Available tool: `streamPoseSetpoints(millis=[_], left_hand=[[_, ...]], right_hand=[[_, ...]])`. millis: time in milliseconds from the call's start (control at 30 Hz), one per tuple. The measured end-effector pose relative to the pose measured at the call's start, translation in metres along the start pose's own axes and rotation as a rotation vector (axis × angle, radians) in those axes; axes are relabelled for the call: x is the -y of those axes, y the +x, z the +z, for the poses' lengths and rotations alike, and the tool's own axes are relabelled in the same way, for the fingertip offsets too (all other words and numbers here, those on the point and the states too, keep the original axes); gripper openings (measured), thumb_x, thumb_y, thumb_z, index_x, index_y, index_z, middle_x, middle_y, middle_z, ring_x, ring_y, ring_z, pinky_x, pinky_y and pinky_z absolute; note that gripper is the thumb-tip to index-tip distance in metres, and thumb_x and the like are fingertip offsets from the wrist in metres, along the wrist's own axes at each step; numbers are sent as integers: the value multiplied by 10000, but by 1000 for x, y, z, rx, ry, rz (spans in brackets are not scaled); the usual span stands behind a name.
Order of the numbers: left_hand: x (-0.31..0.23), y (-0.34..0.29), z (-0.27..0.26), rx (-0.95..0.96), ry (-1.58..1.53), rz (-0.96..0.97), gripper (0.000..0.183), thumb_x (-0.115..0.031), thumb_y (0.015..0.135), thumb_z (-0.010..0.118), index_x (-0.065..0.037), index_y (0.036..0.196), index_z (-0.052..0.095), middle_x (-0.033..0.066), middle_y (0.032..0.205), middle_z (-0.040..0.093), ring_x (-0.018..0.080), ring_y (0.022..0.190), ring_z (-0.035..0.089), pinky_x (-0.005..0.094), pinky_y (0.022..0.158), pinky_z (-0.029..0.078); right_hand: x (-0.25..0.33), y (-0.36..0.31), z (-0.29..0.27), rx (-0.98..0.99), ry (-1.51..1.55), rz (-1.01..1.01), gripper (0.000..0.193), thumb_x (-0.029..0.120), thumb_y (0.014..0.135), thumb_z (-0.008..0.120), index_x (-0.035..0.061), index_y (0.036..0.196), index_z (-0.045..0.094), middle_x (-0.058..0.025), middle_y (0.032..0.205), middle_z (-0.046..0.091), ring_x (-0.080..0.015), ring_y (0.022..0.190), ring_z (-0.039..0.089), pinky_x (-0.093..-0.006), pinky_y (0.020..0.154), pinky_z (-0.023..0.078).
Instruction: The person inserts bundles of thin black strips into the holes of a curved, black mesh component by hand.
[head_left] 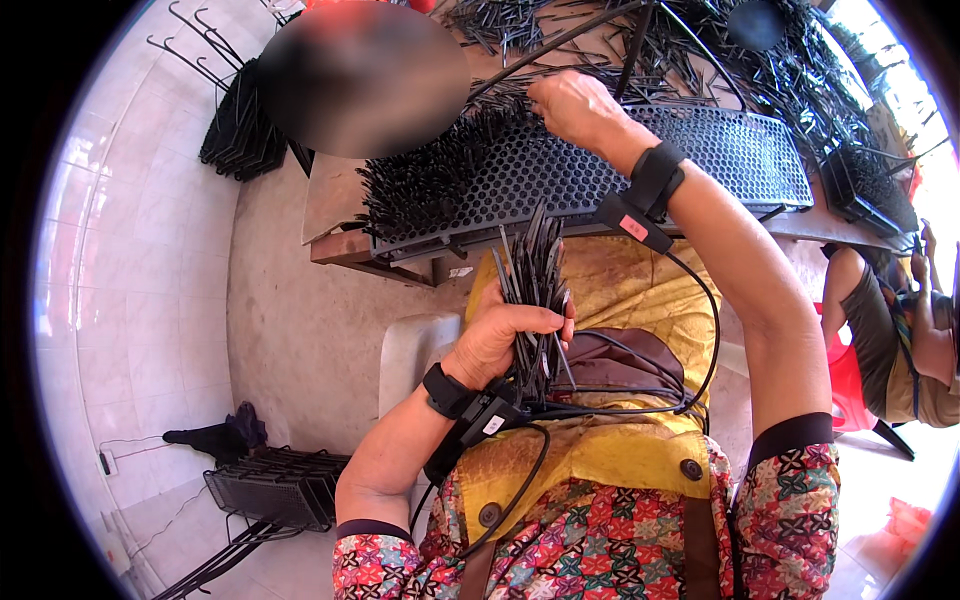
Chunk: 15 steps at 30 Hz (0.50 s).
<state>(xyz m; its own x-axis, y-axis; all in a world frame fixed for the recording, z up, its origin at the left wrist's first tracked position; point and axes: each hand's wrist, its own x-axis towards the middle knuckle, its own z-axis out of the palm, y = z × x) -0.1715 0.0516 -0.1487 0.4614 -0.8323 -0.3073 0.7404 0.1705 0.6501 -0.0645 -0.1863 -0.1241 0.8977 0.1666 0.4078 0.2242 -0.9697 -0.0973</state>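
Note:
My left hand [490, 335] is wrapped around a thick bundle of thin black strips [538, 270], held upright in front of my yellow apron. Farther off, my right hand [582, 108] hovers over the far side of a black perforated rack [690, 150], its fingers pinched together. Whatever those fingertips hold, if anything, is too small to make out. Many black strips [410, 195] stand upright in the holes at the rack's left end, while the holes toward its right end show bare.
Loose black strips [770, 80] heap up behind the rack. Black racks [275, 485] are stacked at lower left, with more hooked racks [240, 125] at upper left. Another person [920, 340] sits at the right. Cables [690, 400] run from my wrist bands across my lap.

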Motion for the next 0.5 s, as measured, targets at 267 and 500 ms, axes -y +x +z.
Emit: streamPoseSetpoints(millis=[267, 500], left_hand=[[-1, 0, 0, 2, 62, 4, 610, 19, 676, 620, -22, 1254, 431, 96, 805, 606, 202, 677, 615, 316, 603, 520], [2, -2, 0, 64, 41, 17, 467, 5, 677, 618, -4, 1130, 507, 96, 800, 610, 206, 674, 613, 317, 609, 518]], right_hand=[[22, -57, -35, -98, 672, 354, 317, 247, 809, 659, -40, 933, 605, -142, 646, 610, -208, 598, 617, -329, 558, 493], [57, -98, -58, 103, 1303, 595, 290, 214, 838, 654, -53, 949, 631, -55, 748, 645, -92, 621, 598, -213, 570, 498]])
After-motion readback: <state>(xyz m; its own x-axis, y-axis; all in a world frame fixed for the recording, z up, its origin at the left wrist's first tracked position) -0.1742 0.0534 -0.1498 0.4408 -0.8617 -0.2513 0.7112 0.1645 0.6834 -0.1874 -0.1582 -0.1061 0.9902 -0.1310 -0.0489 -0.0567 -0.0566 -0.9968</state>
